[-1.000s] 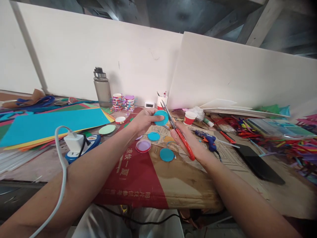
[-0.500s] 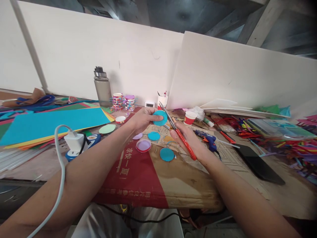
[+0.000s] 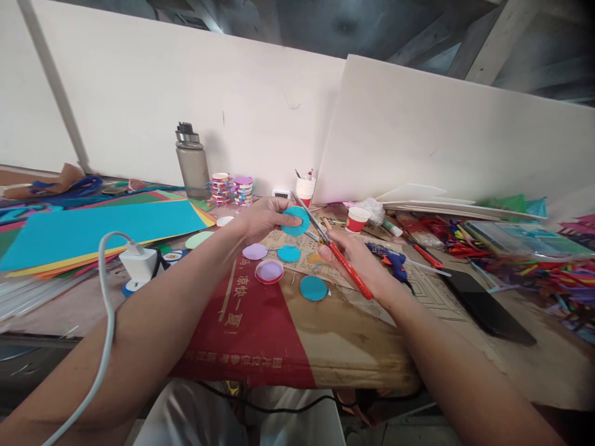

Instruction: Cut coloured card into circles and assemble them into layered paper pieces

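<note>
My left hand (image 3: pixel 264 218) pinches a round disc of blue paper (image 3: pixel 294 223) above the table, thumb on its face. Red-handled scissors (image 3: pixel 341 260) are in my right hand (image 3: pixel 351 251), their blades slightly apart and pointing up and away beside the disc's right edge. Whether the blades touch the paper I cannot tell. Below my hands lie two more blue discs, one farther back (image 3: pixel 289 254) and one nearer (image 3: pixel 313 288). A lilac disc (image 3: pixel 255 251) and a shallow red-rimmed round piece with a lilac face (image 3: pixel 269 271) lie to their left.
Coloured paper sheets (image 3: pixel 102 232) and a white charger plug (image 3: pixel 139 266) are at left, its cable crossing above my left forearm. A bottle (image 3: pixel 193 164) stands at the back. To the right are a paper cup (image 3: pixel 357 219), a blue glue gun (image 3: pixel 395 263) and a dark phone (image 3: pixel 486 306).
My left hand has shifted slightly left with the blue disc, uncovering more of the lilac disc below. The scissors have stayed beside it, their blades slightly changed in angle.
</note>
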A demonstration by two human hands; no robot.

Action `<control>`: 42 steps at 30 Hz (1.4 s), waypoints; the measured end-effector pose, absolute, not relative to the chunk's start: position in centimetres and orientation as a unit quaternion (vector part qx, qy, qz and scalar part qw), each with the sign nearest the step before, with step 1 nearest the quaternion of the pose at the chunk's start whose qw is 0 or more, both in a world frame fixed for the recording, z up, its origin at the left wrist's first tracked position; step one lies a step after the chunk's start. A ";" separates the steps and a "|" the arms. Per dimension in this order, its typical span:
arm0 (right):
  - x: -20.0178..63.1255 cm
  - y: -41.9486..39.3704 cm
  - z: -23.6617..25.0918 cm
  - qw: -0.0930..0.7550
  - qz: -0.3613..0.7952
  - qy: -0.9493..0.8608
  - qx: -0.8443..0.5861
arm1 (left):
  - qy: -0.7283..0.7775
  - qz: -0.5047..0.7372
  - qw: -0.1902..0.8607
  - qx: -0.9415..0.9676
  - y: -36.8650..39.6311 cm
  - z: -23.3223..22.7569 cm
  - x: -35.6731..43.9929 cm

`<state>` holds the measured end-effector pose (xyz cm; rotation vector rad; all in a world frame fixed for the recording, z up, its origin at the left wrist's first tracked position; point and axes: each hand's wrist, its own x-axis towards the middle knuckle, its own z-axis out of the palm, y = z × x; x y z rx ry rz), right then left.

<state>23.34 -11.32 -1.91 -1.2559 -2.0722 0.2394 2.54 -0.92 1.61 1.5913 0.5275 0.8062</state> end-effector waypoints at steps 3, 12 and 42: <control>23.5 -11.3 -1.8 0.343 0.096 -0.805 -0.474 | 0.236 0.337 0.591 0.694 -0.8 1.8 2.3; 23.6 -11.4 -1.5 0.340 0.107 -0.816 -0.456 | 0.254 0.318 0.571 0.713 -1.0 2.4 1.7; 22.2 -10.2 -2.6 0.630 0.198 -0.593 -0.460 | 0.269 0.382 0.542 0.699 -4.8 -1.6 6.9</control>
